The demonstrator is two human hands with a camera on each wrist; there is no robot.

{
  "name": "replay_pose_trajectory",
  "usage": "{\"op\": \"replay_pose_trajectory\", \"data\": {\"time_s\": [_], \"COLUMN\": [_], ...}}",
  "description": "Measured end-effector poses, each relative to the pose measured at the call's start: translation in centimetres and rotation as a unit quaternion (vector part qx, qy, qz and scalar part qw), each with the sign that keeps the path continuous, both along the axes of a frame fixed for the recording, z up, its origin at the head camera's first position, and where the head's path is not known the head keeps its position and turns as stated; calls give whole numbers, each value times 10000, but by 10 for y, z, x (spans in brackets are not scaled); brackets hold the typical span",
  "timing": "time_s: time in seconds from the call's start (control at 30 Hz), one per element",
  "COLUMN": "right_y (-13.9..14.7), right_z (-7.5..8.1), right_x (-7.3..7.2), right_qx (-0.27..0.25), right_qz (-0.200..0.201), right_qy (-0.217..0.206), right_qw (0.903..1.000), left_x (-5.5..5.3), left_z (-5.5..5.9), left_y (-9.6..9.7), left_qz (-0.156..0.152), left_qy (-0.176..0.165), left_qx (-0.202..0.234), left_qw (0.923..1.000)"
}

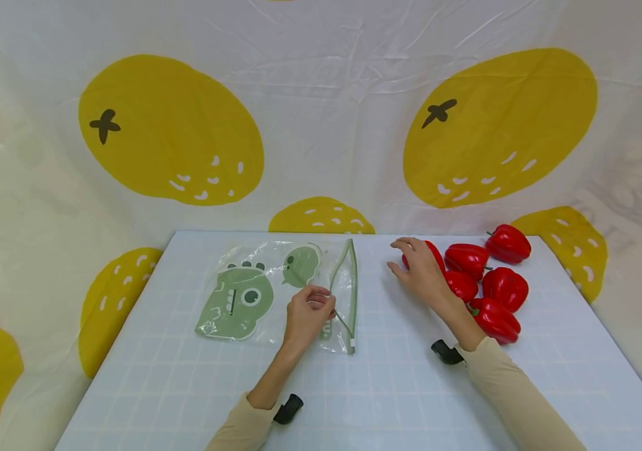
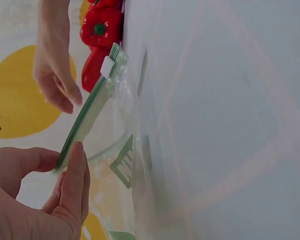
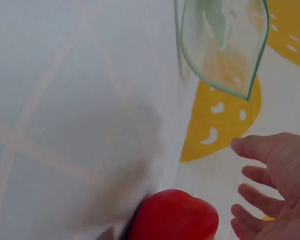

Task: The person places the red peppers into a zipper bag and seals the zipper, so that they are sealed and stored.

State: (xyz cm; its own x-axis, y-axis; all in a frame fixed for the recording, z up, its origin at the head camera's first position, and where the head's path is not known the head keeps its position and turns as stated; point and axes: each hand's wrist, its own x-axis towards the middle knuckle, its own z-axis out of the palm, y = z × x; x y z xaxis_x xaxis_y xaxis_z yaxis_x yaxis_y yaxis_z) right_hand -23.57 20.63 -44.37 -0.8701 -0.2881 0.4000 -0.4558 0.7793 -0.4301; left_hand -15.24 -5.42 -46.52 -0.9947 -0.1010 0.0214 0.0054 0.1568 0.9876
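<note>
A clear zip bag (image 1: 242, 300) with green dinosaur prints lies on the table, its green-edged mouth parted and facing right. My left hand (image 1: 308, 316) pinches one edge of that mouth between thumb and fingers and lifts it; in the left wrist view the white slider (image 2: 107, 67) sits at the far end of the green zip strip (image 2: 82, 115). To the right, my right hand (image 1: 423, 272) hovers with spread, lightly bent fingers and holds nothing. It partly hides a red bell pepper (image 1: 433, 252), also seen in the right wrist view as a pepper (image 3: 175, 217) apart from the fingers.
Several more red bell peppers (image 1: 505, 289) are grouped at the table's right side, one pepper (image 1: 508, 243) near the back edge. A white cloth (image 1: 332, 144) with yellow fruit prints hangs behind the pale gridded table (image 1: 377, 401).
</note>
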Motion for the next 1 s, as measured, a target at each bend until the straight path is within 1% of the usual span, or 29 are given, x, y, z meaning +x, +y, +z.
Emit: {"op": "replay_pose_trajectory", "data": {"time_s": [0.1,0.3,0.47,0.67,0.83,0.9,0.93,1.0], "right_y": [4,12,17,22,25,26,27,28], "right_z": [2,3,2,1,4,5,6,7], "right_x": [-2,-5,-6,-6,-4,-4,-4,-3], "right_qx": [-44,-15,92,222,41,11,18,36], "right_qz": [-282,-676,-941,-1078,-1204,-1256,-1266,-1288], "right_qy": [-37,-161,-466,-902,-1278,-1379,-1395,-1411], "right_qw": [9996,9976,9944,9898,9845,9824,9821,9816], "left_x": [-1,-4,-5,-5,-6,-6,-4,-4], "left_z": [0,-2,-2,-1,1,2,7,6], "left_y": [1,2,3,2,2,3,3,3], "left_qz": [-16,-14,-24,-4,-2,4,-4,5], "left_qy": [-24,25,107,161,115,92,100,121], "left_qx": [15,188,364,431,454,458,454,442], "left_qw": [10000,9998,9993,9989,9989,9989,9989,9990]}}
